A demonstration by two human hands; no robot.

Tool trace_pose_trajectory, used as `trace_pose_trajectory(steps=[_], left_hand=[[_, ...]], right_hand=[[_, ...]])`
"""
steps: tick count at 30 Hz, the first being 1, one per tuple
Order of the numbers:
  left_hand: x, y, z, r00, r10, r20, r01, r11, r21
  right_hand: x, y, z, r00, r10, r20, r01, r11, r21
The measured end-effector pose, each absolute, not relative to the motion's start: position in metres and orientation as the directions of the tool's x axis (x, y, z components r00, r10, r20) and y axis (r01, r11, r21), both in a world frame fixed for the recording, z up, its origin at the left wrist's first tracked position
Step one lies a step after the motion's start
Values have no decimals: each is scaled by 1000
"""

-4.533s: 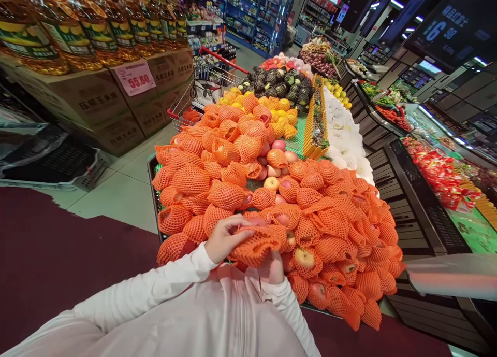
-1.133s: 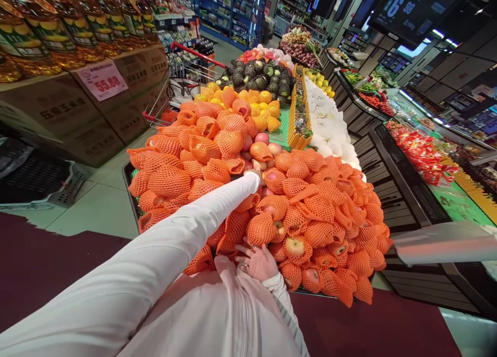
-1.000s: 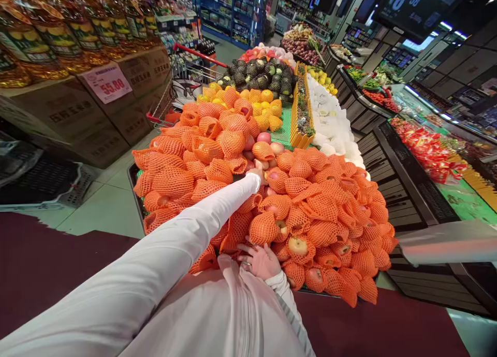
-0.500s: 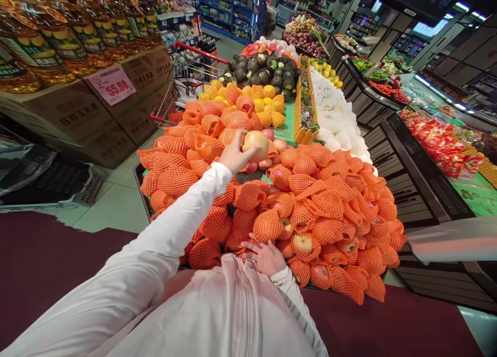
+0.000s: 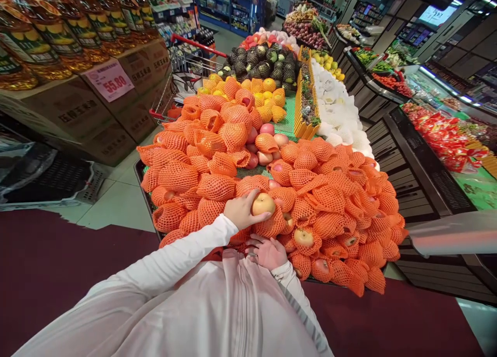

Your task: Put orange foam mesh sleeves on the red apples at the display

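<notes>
— Apple [image 5: 263, 203], where is it?
— Bare, gripped in the left hand [image 5: 243, 210] just above the netted apples [image 5: 322, 212] at the counter's [image 5: 144, 183] near edge.
— Right hand [image 5: 267, 252]?
— Spread flat, fingers loose, resting on the nets below.

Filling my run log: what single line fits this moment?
left hand: holds bare yellow-pink apple | right hand: rests on orange foam-netted apples

We find the pile of netted apples [image 5: 272, 181] packed tight, nets touching, with 1 small gap showing green mat [image 5: 254, 171] at its middle. Left of the pile, open floor [image 5: 116, 201] separates it from stacked cartons [image 5: 77, 113]. Beyond the pile, a yellow divider [image 5: 305, 108] walls off white-wrapped fruit [image 5: 341, 124].
</notes>
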State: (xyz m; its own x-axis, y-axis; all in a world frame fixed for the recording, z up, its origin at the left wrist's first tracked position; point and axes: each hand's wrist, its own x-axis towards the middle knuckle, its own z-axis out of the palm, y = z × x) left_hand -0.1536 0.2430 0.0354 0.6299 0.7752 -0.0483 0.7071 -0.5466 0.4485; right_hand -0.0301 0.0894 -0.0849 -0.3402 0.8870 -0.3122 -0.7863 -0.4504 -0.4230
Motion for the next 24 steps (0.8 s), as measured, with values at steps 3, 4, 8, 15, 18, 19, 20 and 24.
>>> trace_pose_trajectory(steps=[3, 4, 8, 15, 18, 19, 20, 24], left_hand=[[-150, 241, 32, 577, 815, -56, 752, -504, 425], [-149, 241, 30, 569, 820, -58, 761, -498, 417], [-147, 237, 21, 565, 823, -68, 769, -494, 406], [-171, 223, -5, 619, 786, 15, 687, -550, 475], [-185, 215, -22, 632, 763, 138, 607, -597, 524], [-189, 212, -29, 630, 758, 171, 583, -606, 542], [-191, 210, -35, 629, 754, 192, 564, -612, 555], [-195, 199, -60, 644, 730, 227, 536, -642, 548]], right_hand=[[-30, 90, -85, -340, 892, -297, -800, -440, -407], [-31, 90, -85, -342, 896, -283, -810, -433, -395], [-31, 90, -84, -340, 902, -267, -826, -422, -373], [-30, 88, -87, -320, 897, -304, -812, -425, -400], [-32, 89, -88, -309, 903, -298, -806, -415, -422], [-33, 89, -87, -304, 906, -294, -797, -411, -442], [-34, 90, -86, -305, 910, -282, -781, -408, -473], [-29, 88, -62, -490, 849, -198, -547, -476, -688]])
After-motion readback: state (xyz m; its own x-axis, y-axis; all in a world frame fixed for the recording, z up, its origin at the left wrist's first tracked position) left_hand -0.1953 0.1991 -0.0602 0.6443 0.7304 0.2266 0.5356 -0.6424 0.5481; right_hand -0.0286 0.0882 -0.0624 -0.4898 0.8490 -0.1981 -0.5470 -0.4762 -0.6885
